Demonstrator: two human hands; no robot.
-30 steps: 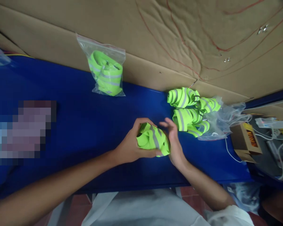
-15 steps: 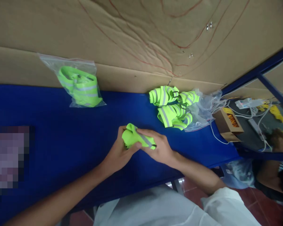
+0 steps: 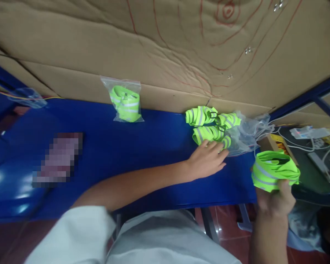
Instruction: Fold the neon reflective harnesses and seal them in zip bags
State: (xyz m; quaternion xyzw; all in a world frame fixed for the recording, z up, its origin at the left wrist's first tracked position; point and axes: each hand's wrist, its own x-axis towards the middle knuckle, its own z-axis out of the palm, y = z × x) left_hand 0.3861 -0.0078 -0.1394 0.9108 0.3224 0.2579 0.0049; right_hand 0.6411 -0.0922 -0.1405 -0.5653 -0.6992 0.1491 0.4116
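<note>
My right hand (image 3: 277, 200), at the right end of the table, is closed around a rolled neon-yellow reflective strap (image 3: 275, 172) with grey stripes. My left hand (image 3: 207, 159) reaches over the blue table with fingers stretched out and holds nothing. Just beyond it lies a group of several similar straps (image 3: 200, 115), rolled or loosely coiled, some with black buckles. The left fingertips overlap the nearest strap (image 3: 206, 135) in the view; whether they touch it I cannot tell. Crumpled clear plastic bags (image 3: 246, 135) lie right of the group.
A clear zip bag (image 3: 126, 102) with a neon strap inside leans against the cardboard wall (image 3: 85, 47). A pixelated object (image 3: 60, 157) lies on the blue table (image 3: 154, 146) at left. White cables (image 3: 299, 145) and a cardboard box (image 3: 269, 146) are at the right.
Both hands were together on the strap in the middle. The right hand has carried it off to the right, while the left has let go and moved toward the strap group. The view has shifted left.
</note>
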